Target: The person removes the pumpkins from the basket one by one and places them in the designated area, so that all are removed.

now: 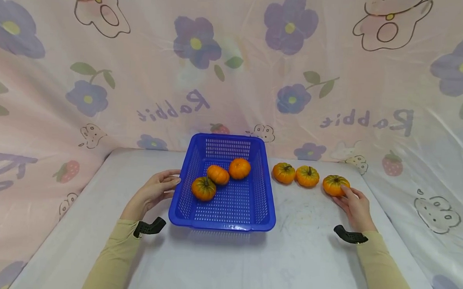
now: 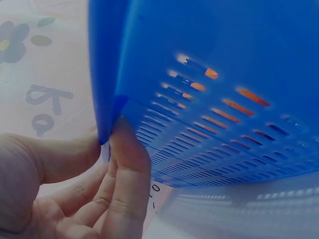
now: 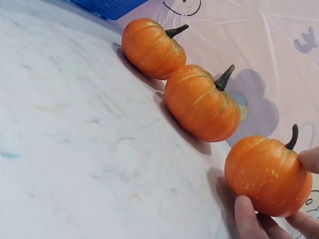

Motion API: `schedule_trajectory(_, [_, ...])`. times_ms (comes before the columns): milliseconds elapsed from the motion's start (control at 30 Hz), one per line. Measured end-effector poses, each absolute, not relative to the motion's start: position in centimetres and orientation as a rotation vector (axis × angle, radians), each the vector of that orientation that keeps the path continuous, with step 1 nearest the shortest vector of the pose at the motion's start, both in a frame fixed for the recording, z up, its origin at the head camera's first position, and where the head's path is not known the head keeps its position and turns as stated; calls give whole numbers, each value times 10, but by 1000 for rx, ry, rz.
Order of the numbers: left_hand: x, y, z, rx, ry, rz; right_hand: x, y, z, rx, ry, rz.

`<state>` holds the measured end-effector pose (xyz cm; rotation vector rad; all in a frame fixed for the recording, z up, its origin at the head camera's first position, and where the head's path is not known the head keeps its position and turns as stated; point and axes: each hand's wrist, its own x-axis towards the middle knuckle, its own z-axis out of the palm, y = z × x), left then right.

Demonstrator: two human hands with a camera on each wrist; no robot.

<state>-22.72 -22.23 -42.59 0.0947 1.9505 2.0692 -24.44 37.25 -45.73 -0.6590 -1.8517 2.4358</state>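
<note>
1. Currently on my head feed: one blue perforated basket (image 1: 222, 226), on the white table (image 1: 296, 255).
2. Left hand (image 1: 154, 192), at the basket's left side; I see thumb and forefinger pinching the rim.
3. Right hand (image 1: 356, 208), thumb and fingertips gripping the end pumpkin (image 1: 333, 186), orange, dark-stemmed, rightmost of its row; I cannot tell whether it touches the table.
4. Two pumpkins (image 1: 307, 177), orange, stems up, side by side on the table between basket and end pumpkin.
5. Three small pumpkins (image 1: 203, 190), inside the basket; I note green on the nearest one's top.
6. Pink backdrop (image 1: 241, 89), printed with purple flowers and mirrored "Rabbit" lettering.
</note>
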Motion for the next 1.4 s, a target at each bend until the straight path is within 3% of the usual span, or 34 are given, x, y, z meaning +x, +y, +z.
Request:
schedule_trajectory(1167, [-227, -222, -424, 91, 1973, 2049, -269, 371, -447, -756, -1941, 2404])
schedule_trajectory(1400, [-227, -223, -423, 87, 1977, 2051, -269, 378, -450, -670, -1960, 2451])
